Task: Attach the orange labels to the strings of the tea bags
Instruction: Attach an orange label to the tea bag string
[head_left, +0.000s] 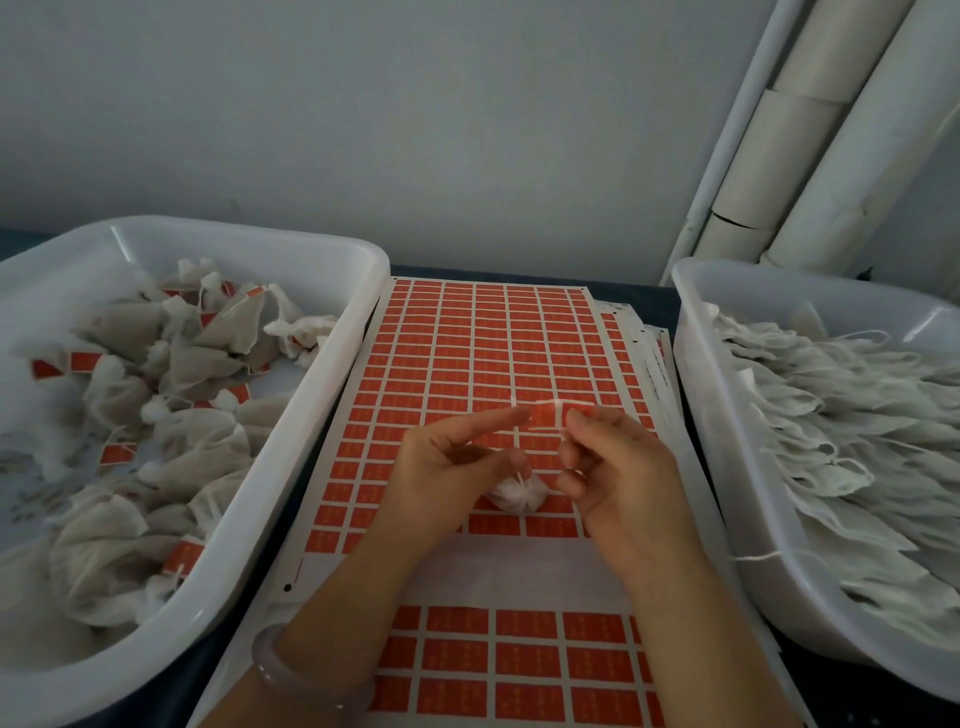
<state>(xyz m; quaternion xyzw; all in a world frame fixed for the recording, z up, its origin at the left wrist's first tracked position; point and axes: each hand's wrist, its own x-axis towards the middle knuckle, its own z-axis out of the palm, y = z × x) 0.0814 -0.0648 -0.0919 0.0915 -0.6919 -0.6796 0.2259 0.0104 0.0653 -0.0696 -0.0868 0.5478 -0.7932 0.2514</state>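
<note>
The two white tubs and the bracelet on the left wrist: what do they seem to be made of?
The left tub and right tub look like moulded plastic: smooth, slightly translucent, soft glints on rounded rims. The bracelet may be pale stone or glass: a glossy, translucent, rigid ring.

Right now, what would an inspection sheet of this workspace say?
Surface: dark table, mostly covered by label sheets.
Job's things: labelled tea bags in left tub; unlabelled bags in right tub; one tea bag hanging on its string.
Clutter: nothing seen.
Hands: left hand pinches the string; right hand pinches an orange label by it.
Cables: nothing seen.
Surroundings: grey wall, white pipes at right.
</note>
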